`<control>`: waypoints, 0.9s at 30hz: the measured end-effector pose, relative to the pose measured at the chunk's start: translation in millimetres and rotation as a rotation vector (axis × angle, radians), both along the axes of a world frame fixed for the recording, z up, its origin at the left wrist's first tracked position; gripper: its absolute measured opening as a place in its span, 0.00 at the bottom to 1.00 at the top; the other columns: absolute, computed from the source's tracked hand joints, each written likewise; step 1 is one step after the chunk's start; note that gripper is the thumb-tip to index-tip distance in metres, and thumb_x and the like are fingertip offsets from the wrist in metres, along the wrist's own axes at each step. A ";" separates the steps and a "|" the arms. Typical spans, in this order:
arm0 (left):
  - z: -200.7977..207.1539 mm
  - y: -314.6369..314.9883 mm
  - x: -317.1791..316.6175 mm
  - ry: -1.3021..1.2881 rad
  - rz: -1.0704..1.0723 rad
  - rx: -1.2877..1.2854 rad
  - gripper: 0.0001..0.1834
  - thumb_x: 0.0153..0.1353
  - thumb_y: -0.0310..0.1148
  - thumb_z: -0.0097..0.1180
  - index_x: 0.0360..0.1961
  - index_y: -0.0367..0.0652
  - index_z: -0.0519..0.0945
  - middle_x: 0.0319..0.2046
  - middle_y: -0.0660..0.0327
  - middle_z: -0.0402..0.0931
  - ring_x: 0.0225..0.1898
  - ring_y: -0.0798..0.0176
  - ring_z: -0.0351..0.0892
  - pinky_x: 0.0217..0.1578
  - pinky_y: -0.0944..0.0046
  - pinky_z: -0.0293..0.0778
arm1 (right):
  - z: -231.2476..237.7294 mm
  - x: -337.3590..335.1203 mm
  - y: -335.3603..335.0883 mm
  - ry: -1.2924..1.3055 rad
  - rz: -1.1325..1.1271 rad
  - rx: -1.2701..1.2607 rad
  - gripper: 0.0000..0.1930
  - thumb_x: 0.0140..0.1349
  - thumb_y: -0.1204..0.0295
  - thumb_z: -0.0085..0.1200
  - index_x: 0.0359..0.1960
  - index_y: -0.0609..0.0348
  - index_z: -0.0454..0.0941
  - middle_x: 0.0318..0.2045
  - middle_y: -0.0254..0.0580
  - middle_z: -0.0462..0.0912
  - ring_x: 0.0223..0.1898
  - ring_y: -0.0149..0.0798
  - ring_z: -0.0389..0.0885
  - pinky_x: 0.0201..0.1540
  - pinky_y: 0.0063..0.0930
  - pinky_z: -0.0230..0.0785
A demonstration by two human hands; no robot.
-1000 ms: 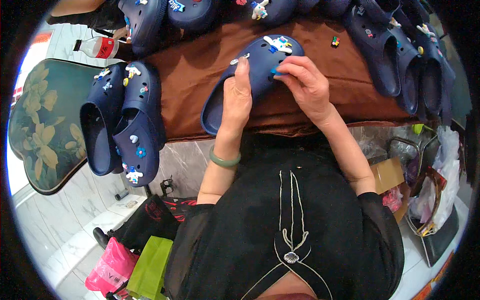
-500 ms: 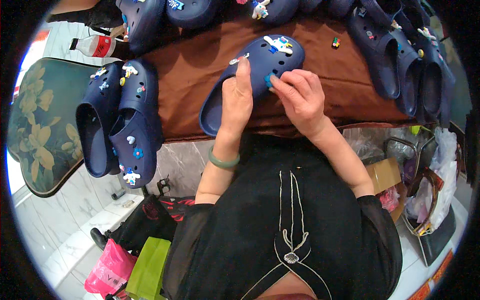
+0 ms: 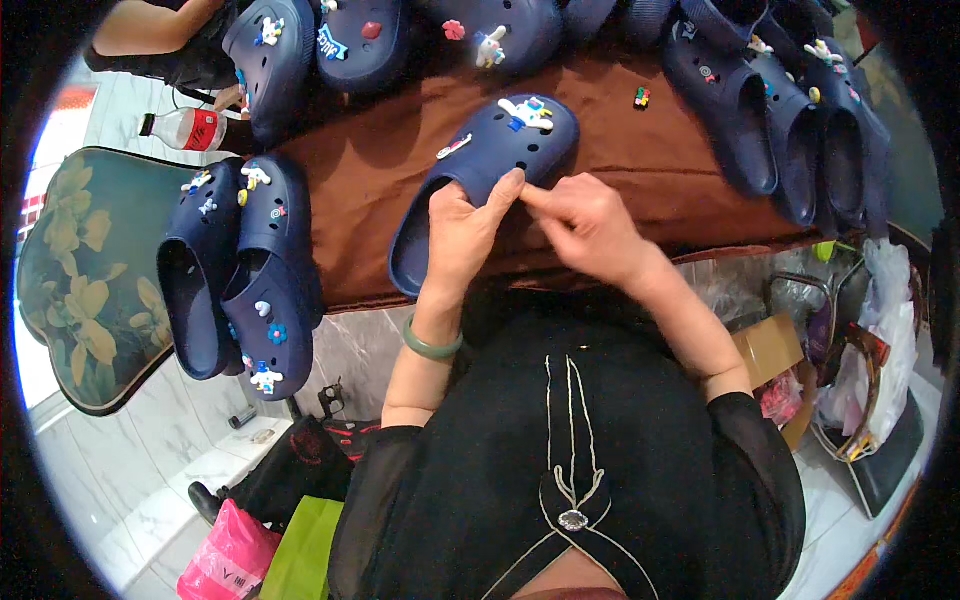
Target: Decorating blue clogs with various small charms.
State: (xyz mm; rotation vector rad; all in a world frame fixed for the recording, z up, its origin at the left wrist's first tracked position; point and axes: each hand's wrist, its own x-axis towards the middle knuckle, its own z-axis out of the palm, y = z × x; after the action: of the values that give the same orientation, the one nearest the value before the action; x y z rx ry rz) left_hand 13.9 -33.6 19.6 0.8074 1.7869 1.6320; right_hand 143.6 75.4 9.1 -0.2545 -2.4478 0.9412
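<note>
A navy clog (image 3: 482, 172) lies toe-away on the brown cloth, tilted slightly right. On its top sit a white long-eared character charm (image 3: 526, 114) and a smaller white-and-red charm (image 3: 454, 147). My left hand (image 3: 462, 235) grips the clog's right side, fingers inside the opening and thumb outside, near the holes. At that thumb's tip, my right hand (image 3: 597, 228) is closed in a pinch, slightly blurred. Whatever its fingertips hold is hidden. No blue flower charm shows on this clog now.
Decorated navy clogs stand left (image 3: 270, 310), along the far edge (image 3: 365, 45) and right (image 3: 725, 130). A small multicoloured charm (image 3: 642, 97) lies on the brown cloth (image 3: 620, 150). Beyond the left pair are a bottle (image 3: 190, 130), a flowered chair back (image 3: 100, 270) and another person's arm (image 3: 150, 30).
My left thumb has moved from the charm on the clog's top to its right side, meeting my right fingertips. The blue flower charm at the right fingertips is no longer visible.
</note>
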 end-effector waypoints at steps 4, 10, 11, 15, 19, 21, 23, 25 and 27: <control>2.6 0.6 4.2 -0.004 0.042 -0.016 0.14 0.56 0.31 0.62 0.39 0.32 0.80 0.34 0.62 0.81 0.35 0.71 0.77 0.40 0.69 0.72 | -10.1 7.0 55.1 0.177 -0.289 -0.103 0.07 0.59 0.77 0.54 0.38 0.58 0.82 0.31 0.45 0.82 0.33 0.41 0.82 0.36 0.30 0.73; -0.4 4.7 2.8 0.024 0.045 -0.040 0.15 0.54 0.30 0.62 0.40 0.32 0.80 0.35 0.60 0.81 0.35 0.70 0.78 0.40 0.69 0.72 | -44.0 21.3 132.6 -0.096 -0.591 0.305 0.09 0.58 0.69 0.57 0.40 0.52 0.81 0.34 0.42 0.78 0.35 0.46 0.78 0.37 0.35 0.72; -0.5 4.8 2.1 0.022 0.047 -0.045 0.15 0.54 0.30 0.62 0.40 0.32 0.80 0.35 0.60 0.81 0.35 0.70 0.78 0.40 0.69 0.72 | -47.2 22.6 137.9 -0.103 -0.568 0.350 0.09 0.58 0.69 0.57 0.40 0.53 0.81 0.35 0.42 0.78 0.35 0.47 0.79 0.38 0.35 0.72; -1.3 4.1 0.9 0.018 0.014 -0.055 0.15 0.55 0.29 0.63 0.43 0.34 0.80 0.38 0.64 0.80 0.38 0.72 0.77 0.43 0.70 0.72 | -49.6 23.0 127.2 0.026 -0.458 0.300 0.09 0.57 0.71 0.58 0.40 0.57 0.81 0.36 0.42 0.81 0.36 0.45 0.81 0.40 0.33 0.73; -2.9 4.8 0.9 0.001 0.034 0.001 0.15 0.54 0.31 0.63 0.40 0.32 0.79 0.35 0.60 0.81 0.37 0.69 0.78 0.41 0.69 0.72 | -21.7 12.4 66.6 0.156 -0.327 -0.097 0.09 0.53 0.74 0.61 0.36 0.60 0.81 0.36 0.44 0.83 0.38 0.39 0.83 0.40 0.27 0.74; -1.8 4.3 1.0 -0.010 0.032 -0.012 0.16 0.53 0.30 0.63 0.41 0.32 0.79 0.36 0.60 0.81 0.37 0.69 0.78 0.42 0.69 0.72 | -19.5 1.4 47.2 0.239 -0.278 -0.127 0.10 0.51 0.75 0.63 0.36 0.59 0.81 0.34 0.42 0.82 0.36 0.40 0.81 0.38 0.27 0.74; 1.5 4.2 1.0 -0.024 0.028 -0.020 0.16 0.53 0.30 0.64 0.42 0.33 0.79 0.37 0.61 0.80 0.38 0.69 0.77 0.43 0.68 0.72 | -20.6 -11.1 36.6 0.294 -0.260 -0.075 0.10 0.49 0.74 0.65 0.35 0.58 0.82 0.33 0.40 0.80 0.34 0.40 0.80 0.37 0.29 0.73; 6.2 3.2 0.3 -0.061 -0.075 -0.015 0.19 0.51 0.28 0.65 0.44 0.35 0.77 0.39 0.63 0.79 0.39 0.70 0.76 0.44 0.68 0.72 | -21.4 -19.3 35.6 0.351 -0.236 -0.022 0.11 0.47 0.74 0.66 0.35 0.56 0.82 0.32 0.37 0.79 0.33 0.40 0.79 0.36 0.30 0.72; 0.4 2.5 -0.8 -0.105 -0.086 -0.015 0.20 0.51 0.27 0.65 0.45 0.35 0.77 0.41 0.63 0.78 0.40 0.70 0.75 0.45 0.68 0.71 | -23.6 -27.6 40.7 0.398 -0.217 0.289 0.12 0.44 0.73 0.67 0.33 0.52 0.83 0.30 0.33 0.77 0.32 0.38 0.75 0.34 0.31 0.68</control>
State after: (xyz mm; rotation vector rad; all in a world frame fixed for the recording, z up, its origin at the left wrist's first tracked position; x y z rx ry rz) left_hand 13.1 -31.0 20.1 0.7671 1.6670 1.5747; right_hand 116.0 116.0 -14.4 -0.2026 -2.1016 0.4819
